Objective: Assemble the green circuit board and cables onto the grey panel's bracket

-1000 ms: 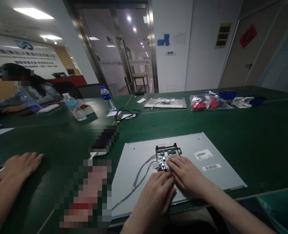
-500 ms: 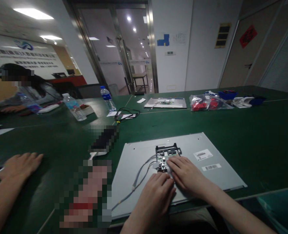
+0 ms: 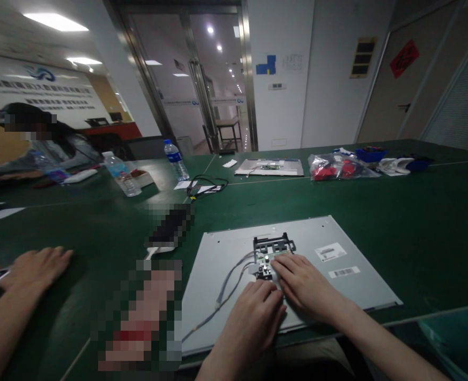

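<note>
A: What could go wrong from here?

B: In my opinion, the wires [image 3: 223, 290] are the first danger. They cross the panel [image 3: 309, 241] beside the left hand [image 3: 257, 304] and seem to meet the board [image 3: 264, 269]; if that arm swings sideways, it may catch them and pull them loose. Also, too strong pressing by the right hand [image 3: 299, 278] could bend the board.

A: Do the hands grip something?

B: The fingers of both are bent, close together at the board. Their tips are partly hidden, so I am not able to say whether they pinch anything.

A: Where is the panel, and how does it look?

B: It lies on the green surface [image 3: 392, 227], near the person's edge, where a hard push could slide it. It is pale grey and broad, with two white labels [image 3: 331, 251] and a black frame [image 3: 272, 241] by the board.
</note>
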Demonstrator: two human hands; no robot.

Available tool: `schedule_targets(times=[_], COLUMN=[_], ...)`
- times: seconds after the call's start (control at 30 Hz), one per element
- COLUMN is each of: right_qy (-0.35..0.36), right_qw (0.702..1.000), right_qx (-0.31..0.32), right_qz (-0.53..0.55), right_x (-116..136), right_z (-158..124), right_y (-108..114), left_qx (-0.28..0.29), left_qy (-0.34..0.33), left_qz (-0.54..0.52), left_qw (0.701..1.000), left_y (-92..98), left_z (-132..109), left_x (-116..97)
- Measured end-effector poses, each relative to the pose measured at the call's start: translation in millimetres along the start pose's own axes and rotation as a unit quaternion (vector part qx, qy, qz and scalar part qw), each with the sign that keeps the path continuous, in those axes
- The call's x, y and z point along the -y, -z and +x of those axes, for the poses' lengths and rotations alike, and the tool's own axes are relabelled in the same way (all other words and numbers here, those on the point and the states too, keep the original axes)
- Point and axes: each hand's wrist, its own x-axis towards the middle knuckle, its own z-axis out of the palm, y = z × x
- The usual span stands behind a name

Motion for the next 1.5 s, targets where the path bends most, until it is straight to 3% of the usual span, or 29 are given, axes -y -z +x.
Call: schedule_targets(times=[1.5], right_qy=[-0.004], right_qw=[1.0], right_qx=[0.017], right_qz=[-0.006], right_x=[-0.7], right_z=[0.0], right_y=[-1.0], left_qx=[-0.007], left_qy=[-0.005], left_qz=[-0.016], left_qw=[1.0], left_y=[1.2], left_z=[0.6], left_x=[0.2])
